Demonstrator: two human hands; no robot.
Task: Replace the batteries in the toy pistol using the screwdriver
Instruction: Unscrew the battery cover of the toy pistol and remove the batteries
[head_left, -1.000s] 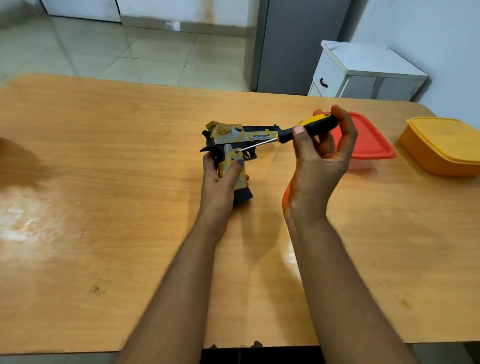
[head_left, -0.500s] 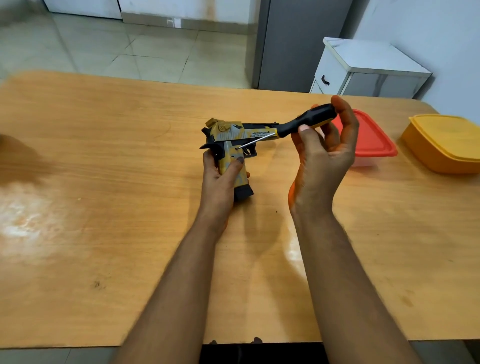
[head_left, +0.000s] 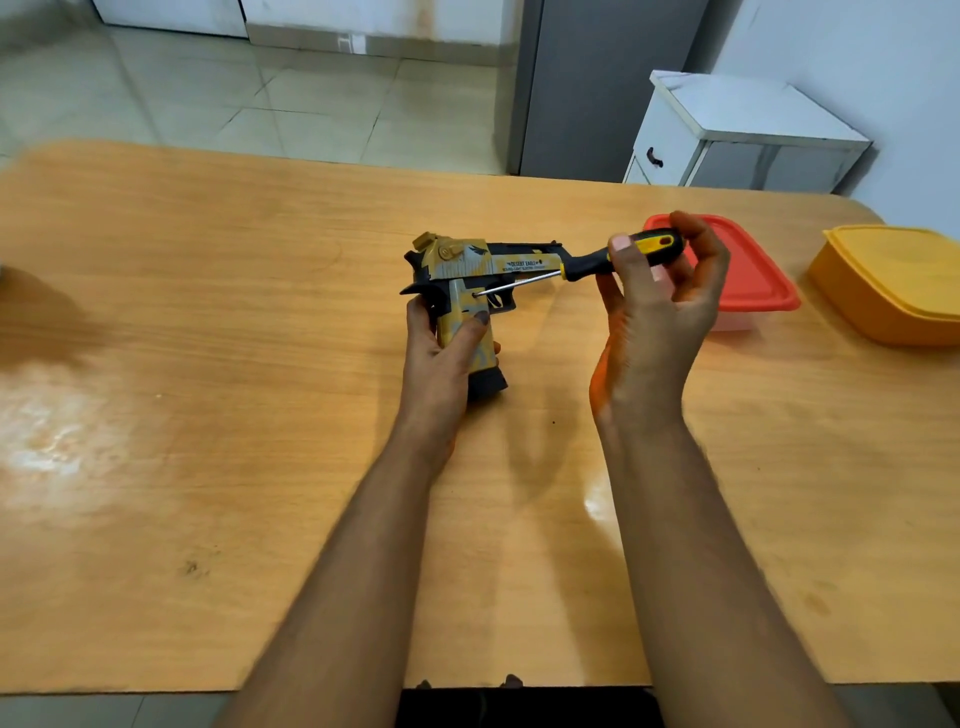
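We see left hand (head_left: 441, 358) fingers clamped on toy pistol (head_left: 470, 275) grip, held upright above wooden desk (head_left: 208, 415). Right hand (head_left: 657, 306) fingers clamped on screwdriver (head_left: 597, 262) handle, tip touching pistol grip.

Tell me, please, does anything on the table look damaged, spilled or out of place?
Nothing stands out. The left hand holds the toy pistol upright, the right hand the screwdriver; both containers are lidded.

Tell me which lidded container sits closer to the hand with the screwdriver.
The red-lidded container, directly behind the right hand; the yellow container sits farther right.
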